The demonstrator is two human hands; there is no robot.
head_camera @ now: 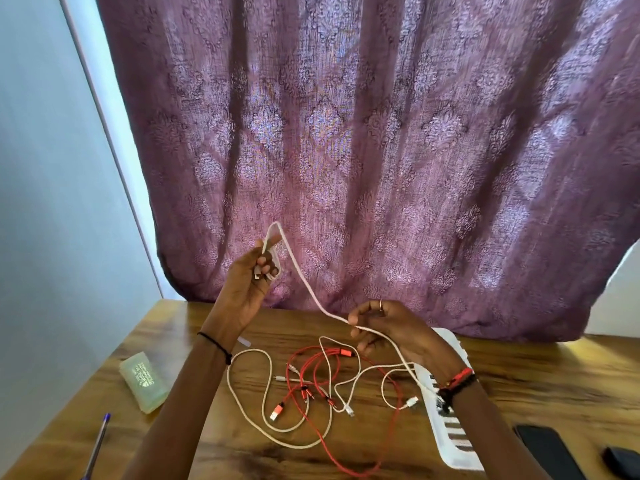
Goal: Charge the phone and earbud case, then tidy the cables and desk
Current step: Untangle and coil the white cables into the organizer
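At the near edge of the wooden desk (554,375), a purple pen (98,441) is lying at seven o'clock, while a dark phone (550,452) and a small dark case (623,462), too cropped to identify, are sitting at five o'clock, just beside a white slotted tray (450,459). Toward the middle, a red cable (347,352) and loose white cables (229,382) are sprawling in a tangle, crossing each other, with a pale green box (143,382) resting at eight o'clock. Above the tangle, the right hand (391,327) is pinching a white cable (305,285) between thumb and fingertips. That cable is running up toward eleven o'clock to the left hand (249,282), whose fingers are curling tight around a few folded loops of it, lifted clear of the desk. Beyond, a mauve patterned curtain (381,133) is hanging behind the desk, with a pale wall (52,168) at nine o'clock.
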